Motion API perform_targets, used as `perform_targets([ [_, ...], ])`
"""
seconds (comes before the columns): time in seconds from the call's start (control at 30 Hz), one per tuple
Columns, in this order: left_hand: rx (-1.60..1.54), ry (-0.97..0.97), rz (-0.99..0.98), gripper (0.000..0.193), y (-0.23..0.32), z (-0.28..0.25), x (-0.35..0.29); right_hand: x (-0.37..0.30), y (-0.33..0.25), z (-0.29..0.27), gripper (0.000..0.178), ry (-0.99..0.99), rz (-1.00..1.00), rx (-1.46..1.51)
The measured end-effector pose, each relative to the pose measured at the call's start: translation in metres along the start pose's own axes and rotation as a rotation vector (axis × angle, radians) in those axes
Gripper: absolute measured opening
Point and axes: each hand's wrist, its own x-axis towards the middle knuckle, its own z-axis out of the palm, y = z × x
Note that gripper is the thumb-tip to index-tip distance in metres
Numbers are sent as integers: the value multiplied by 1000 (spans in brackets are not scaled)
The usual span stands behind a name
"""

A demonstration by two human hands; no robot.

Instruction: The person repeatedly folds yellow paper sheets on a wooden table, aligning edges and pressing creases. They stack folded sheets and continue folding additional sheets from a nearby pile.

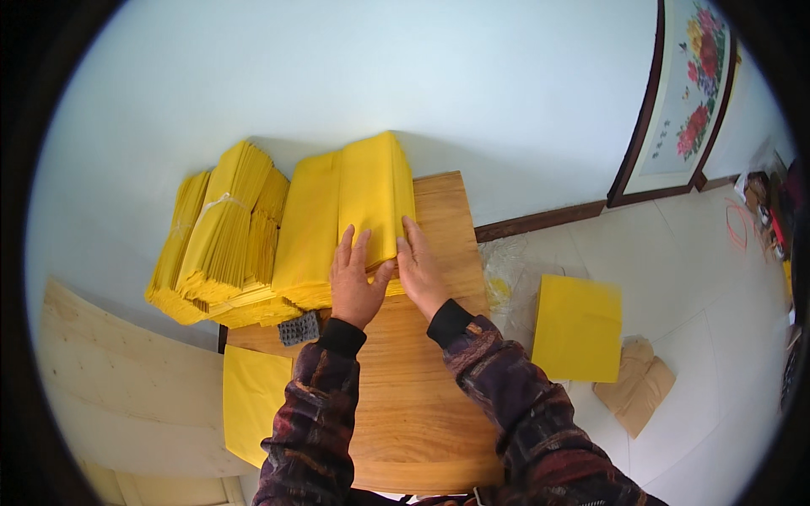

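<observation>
behind everything, a pale wall [363, 76]; off to the right, a tiled floor [704, 363] below a dark baseboard. in the middle, a wooden table [422, 396]. to the left, a broad light wooden board [126, 379]; at upper right, a framed flower picture [683, 93]. at the table's far end, near the wall, two yellow stacks side by side: the right stack [367, 181] beneath the hands, the left stack [308, 211] touching it. just left of these, yellow bundles [215, 244], with a pale band around one. from the lower edge, dark patterned sleeves [312, 422] with black cuffs. right of the table, a flat yellow sheet [578, 329], and beside it a creased brown paper [634, 388]. left hand [354, 282] open, fingers spread over the near end of the right stack; right hand [420, 270] open too, fingers along its right edge. both apart, thumbs close. pressure: cannot tell. smallest, on the table near the left cuff, a dark ridged block [299, 329].
</observation>
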Motion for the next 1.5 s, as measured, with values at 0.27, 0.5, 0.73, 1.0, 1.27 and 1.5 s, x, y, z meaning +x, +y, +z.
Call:
perform_targets([
  [0.27,219,-52,93,59,2,-13,6,-4,5,7,48,58,-54,31],
  [0.5,296,-220,84,66,5,-11,6,-6,4,3,50,8,-63,-16],
  [0.73,303,-169,107,76,16,-1,7,-8,-1,-12,52,-65,-15,11],
  [1.0,341,-206,70,78,17,19,-1,-7,2,-20,50,-106,23,40],
  [1.27,345,-218,94,84,23,17,-1,-50,-12,-50,47,-103,85,66],
  [1.5,129,17,247,74,52,-45,-48,-157,-24,-100,31,-373,197,-188],
])
